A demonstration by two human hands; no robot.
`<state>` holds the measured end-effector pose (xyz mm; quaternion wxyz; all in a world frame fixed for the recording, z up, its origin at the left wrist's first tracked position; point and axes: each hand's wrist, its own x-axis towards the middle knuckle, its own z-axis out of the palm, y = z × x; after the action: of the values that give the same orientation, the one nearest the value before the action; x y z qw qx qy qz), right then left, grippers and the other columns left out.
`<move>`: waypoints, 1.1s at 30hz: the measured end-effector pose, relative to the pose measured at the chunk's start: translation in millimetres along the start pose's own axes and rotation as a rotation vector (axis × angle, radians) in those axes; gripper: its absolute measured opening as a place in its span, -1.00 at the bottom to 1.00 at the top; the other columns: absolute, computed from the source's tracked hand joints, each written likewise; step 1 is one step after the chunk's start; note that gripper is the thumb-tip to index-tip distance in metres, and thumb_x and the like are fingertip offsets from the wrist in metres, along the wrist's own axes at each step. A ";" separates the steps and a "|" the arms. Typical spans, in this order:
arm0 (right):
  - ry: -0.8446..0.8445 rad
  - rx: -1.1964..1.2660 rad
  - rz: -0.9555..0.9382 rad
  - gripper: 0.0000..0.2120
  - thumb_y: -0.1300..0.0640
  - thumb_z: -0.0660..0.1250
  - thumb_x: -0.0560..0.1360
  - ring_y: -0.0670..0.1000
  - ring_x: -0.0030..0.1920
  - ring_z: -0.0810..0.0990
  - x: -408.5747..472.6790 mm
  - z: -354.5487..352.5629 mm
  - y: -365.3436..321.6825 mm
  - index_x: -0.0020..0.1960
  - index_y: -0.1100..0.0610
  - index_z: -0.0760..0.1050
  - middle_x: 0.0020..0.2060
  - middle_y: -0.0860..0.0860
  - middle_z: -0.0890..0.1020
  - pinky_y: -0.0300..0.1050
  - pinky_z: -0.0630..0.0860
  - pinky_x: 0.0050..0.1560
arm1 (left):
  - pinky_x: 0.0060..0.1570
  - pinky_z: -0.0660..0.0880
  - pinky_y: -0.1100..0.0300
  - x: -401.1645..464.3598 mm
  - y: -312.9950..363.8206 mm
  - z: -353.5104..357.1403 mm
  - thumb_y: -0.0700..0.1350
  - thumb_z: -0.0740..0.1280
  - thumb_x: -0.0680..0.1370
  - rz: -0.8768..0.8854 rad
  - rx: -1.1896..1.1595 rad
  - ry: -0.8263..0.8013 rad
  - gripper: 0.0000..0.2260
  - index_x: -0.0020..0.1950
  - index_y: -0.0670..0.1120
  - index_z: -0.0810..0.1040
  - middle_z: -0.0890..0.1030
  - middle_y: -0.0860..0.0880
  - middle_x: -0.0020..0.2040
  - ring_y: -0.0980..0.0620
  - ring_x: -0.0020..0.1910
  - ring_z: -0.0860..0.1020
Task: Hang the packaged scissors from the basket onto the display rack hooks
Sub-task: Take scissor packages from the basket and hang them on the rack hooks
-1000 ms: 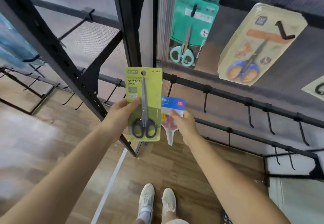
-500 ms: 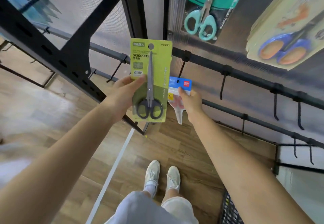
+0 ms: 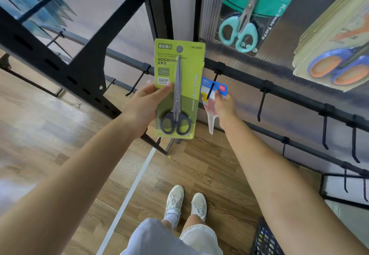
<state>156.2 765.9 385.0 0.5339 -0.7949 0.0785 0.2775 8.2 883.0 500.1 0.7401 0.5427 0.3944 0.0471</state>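
My left hand (image 3: pixel 146 106) grips a green scissors package (image 3: pixel 179 87) with black-handled scissors, held upright in front of the rack's corner post. My right hand (image 3: pixel 224 107) pinches a smaller blue-topped clear scissors package (image 3: pixel 212 93), its top pushed onto a black hook (image 3: pixel 211 91) on the middle rail (image 3: pixel 289 93); the hook's tip pokes through the pack's blue header. Above hang a teal scissors package (image 3: pixel 251 15) and a cream package with blue-orange scissors (image 3: pixel 335 55).
Several empty black hooks (image 3: pixel 261 105) line the middle and lower rails to the right. A black basket's corner (image 3: pixel 265 240) shows at the bottom right. A black rack frame (image 3: pixel 60 63) crosses the left. My feet (image 3: pixel 185 202) stand on the wooden floor.
My right hand has lifted the small blue-topped pack up and right onto the hook. The camera tilted down and closer; the green pack stays held in my left hand.
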 end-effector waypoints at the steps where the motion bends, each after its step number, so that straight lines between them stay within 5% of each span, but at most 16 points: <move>1: 0.003 -0.043 -0.015 -0.71 0.05 0.18 0.61 -0.03 -0.14 0.50 4.9 -1.2 -2.8 0.21 0.23 0.44 -0.06 0.05 0.51 -0.28 0.35 -0.33 | 0.19 0.49 -0.10 -0.1 0.2 0.2 -0.06 0.29 0.57 0.004 0.005 -0.003 -0.84 0.09 -0.06 0.59 0.65 -0.10 0.09 -0.11 0.11 0.60; 8: -0.048 -0.270 -0.066 -0.74 0.21 0.20 0.59 0.02 -0.06 0.45 10.7 -11.1 -17.4 0.24 0.26 0.46 -0.03 0.09 0.50 -0.32 0.27 -0.40 | 0.19 0.50 -0.06 -5.4 4.4 6.3 -0.03 0.33 0.54 0.017 0.008 0.007 -0.82 0.09 -0.05 0.58 0.66 -0.07 0.06 -0.09 0.09 0.62; 12: 0.063 -0.331 -0.209 -0.70 0.34 0.17 0.55 0.11 0.19 0.49 -16.9 -36.8 -26.3 0.26 0.27 0.47 0.17 0.15 0.55 -0.19 0.40 0.07 | 0.08 0.55 0.01 -13.9 10.7 18.6 -0.07 0.30 0.56 0.035 -0.018 -0.022 -0.90 -0.01 -0.06 0.58 0.67 -0.07 -0.01 -0.08 0.01 0.62; 14: 0.047 -0.236 -0.276 -0.74 0.36 0.18 0.52 0.10 0.15 0.53 -36.6 -54.3 -38.3 0.17 0.23 0.50 0.05 0.10 0.61 -0.10 0.40 0.17 | 0.06 0.55 0.05 -20.1 12.4 26.6 -0.09 0.29 0.57 0.056 -0.024 -0.051 -0.90 -0.05 -0.05 0.59 0.68 -0.02 -0.09 -0.05 -0.05 0.63; 17: 0.018 -0.003 -0.358 -0.83 0.33 0.19 0.53 0.06 -0.14 0.59 -74.2 -83.0 -77.6 -0.05 0.11 0.48 -0.23 0.04 0.61 0.00 0.50 0.04 | 0.07 0.55 0.03 -34.6 18.4 38.4 -0.10 0.29 0.57 0.098 -0.008 -0.097 -0.89 -0.04 -0.07 0.61 0.69 -0.04 -0.09 -0.09 -0.03 0.63; 22: -0.056 0.018 -0.618 -0.82 0.01 0.18 0.60 -0.13 -0.22 0.61 -157.9 -134.0 -148.4 -0.11 0.00 0.51 -0.23 -0.10 0.62 -0.21 0.54 -0.13 | -0.05 0.55 0.19 -66.4 51.0 67.7 -0.08 0.29 0.58 0.208 0.059 -0.227 -0.89 -0.10 -0.01 0.59 0.69 0.05 -0.17 0.07 -0.17 0.63; 24: 0.033 -0.089 -0.730 -0.87 0.08 0.26 0.57 -0.18 -0.23 0.57 -182.4 -153.6 -166.6 -0.10 0.06 0.53 -0.26 -0.17 0.58 -0.23 0.53 -0.13 | 0.01 0.54 0.18 -79.6 69.3 84.4 -0.09 0.28 0.58 0.268 0.079 -0.306 -0.89 -0.08 -0.02 0.59 0.69 0.00 -0.08 0.06 -0.12 0.63; 27: 0.168 -0.115 -0.808 -0.84 0.18 0.31 0.54 -0.06 -0.25 0.54 -214.9 -188.8 -187.9 -0.20 0.19 0.51 -0.32 -0.01 0.57 -0.01 0.51 -0.09 | -0.10 0.55 0.28 -99.6 94.4 113.8 -0.08 0.28 0.58 0.340 0.073 -0.432 -0.89 -0.06 -0.02 0.60 0.70 0.07 -0.15 0.12 -0.16 0.64; 30: 0.268 -0.067 -0.874 -0.85 0.19 0.30 0.54 -0.15 -0.27 0.57 -253.5 -228.7 -202.5 -0.20 0.04 0.51 -0.28 -0.07 0.61 -0.15 0.55 -0.23 | -0.16 0.51 0.22 -122.9 116.4 148.2 -0.07 0.29 0.57 0.401 0.097 -0.567 -0.88 -0.06 -0.03 0.61 0.70 0.08 -0.18 0.06 -0.14 0.63; 33: 0.376 -0.070 -0.913 -0.93 0.22 0.29 0.55 -0.22 -0.37 0.54 -290.0 -267.4 -205.5 -0.09 0.16 0.53 -0.25 -0.05 0.60 -0.31 0.52 -0.35 | -0.29 0.50 0.35 -148.3 128.4 182.0 -0.14 0.27 0.58 0.485 0.127 -0.725 -0.88 -0.04 -0.03 0.61 0.69 0.10 -0.20 0.15 -0.21 0.64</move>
<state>96.5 563.4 776.5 0.5505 -0.8019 -0.1919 -0.1305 68.2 722.0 705.2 0.7633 0.6455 -0.0274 0.0015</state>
